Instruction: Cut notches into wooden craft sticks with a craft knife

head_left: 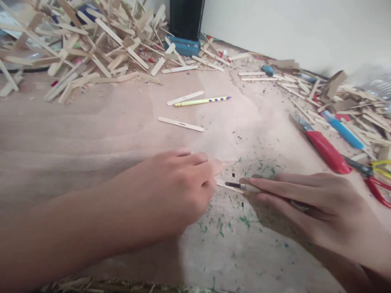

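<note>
My left hand [186, 183] is closed over a wooden stick [220, 182] and presses it against the wooden board [91, 142]; most of the stick is hidden beneath the fingers. In my right hand [311, 199] is a thin craft knife [250, 187], pinched between thumb and fingers. Its dark tip lies on the uncovered end of the stick. Beyond my left hand, a stick with a small slot [189, 124] lies flat. Farther back, a yellow pencil with purple spots [201, 101] rests against another stick [191, 96].
Loose sticks [116, 44] are heaped at the back left, near a black object [186, 18] on a blue base. To the right lie a red cutter [328, 150], a blue-handled tool [345, 131], red and yellow scissors [378, 189] and more sticks. Green scraps [246, 221] dot the board.
</note>
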Demonstrator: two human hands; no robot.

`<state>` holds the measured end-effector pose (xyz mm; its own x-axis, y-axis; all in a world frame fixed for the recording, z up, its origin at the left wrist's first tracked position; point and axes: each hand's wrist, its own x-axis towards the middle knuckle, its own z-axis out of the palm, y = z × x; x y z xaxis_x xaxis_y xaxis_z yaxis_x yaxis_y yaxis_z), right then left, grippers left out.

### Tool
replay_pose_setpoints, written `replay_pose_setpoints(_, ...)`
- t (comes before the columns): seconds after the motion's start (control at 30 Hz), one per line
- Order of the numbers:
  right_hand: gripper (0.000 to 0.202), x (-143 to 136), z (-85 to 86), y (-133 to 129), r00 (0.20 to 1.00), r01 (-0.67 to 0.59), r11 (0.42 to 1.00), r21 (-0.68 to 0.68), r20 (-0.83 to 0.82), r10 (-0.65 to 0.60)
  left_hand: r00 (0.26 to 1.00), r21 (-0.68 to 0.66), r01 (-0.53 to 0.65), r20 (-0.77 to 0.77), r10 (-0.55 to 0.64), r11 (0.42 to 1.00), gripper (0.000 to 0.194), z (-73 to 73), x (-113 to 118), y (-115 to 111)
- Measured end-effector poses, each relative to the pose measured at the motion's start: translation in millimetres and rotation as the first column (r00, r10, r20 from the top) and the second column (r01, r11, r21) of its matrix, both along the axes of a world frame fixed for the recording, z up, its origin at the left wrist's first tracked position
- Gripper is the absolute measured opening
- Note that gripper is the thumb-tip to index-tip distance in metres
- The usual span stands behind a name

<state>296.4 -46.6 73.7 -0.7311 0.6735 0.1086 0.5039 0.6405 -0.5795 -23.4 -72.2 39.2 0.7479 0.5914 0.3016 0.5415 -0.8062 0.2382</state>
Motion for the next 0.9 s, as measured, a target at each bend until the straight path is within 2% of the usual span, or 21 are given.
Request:
replay_pose_setpoints(0.17, 0.025, -3.1, -2.0, -2.2, 0.999, -0.039, 0.999, 0.027, 0.008, 0.039, 1.000, -0.006, -0.006, -0.016, 0.006, 1.000, 0.040, 1.4, 0.0, -0.2)
replay_pose_setpoints(0.4, 0.024, -3.9, -5.2, -3.2, 1.000, -0.026, 0.999, 0.027, 0.015, 0.025, 1.000, 0.027, 0.001, -0.031, 0.000, 1.000, 0.039, 0.3, -0.8, -3.7)
replay_pose_setpoints(0.7, 0.027, 2.6, 0.0, -0.4, 0.996, -0.029, 0.999, 0.031, 0.086, 0.026, 0.999, 0.020, 0.020, -0.048, -0.019, 1.000, 0.042, 7.7, 1.4, 1.0)
replay_pose_setpoints(0.9, 0.024, 3.6, 0.0, 0.9, 0.998, -0.015, 0.999, 0.051, 0.059, 0.013, 0.998, 0.074, -0.051, -0.023, 0.053, 0.996, 0.038, 5.7, 0.0, -0.7)
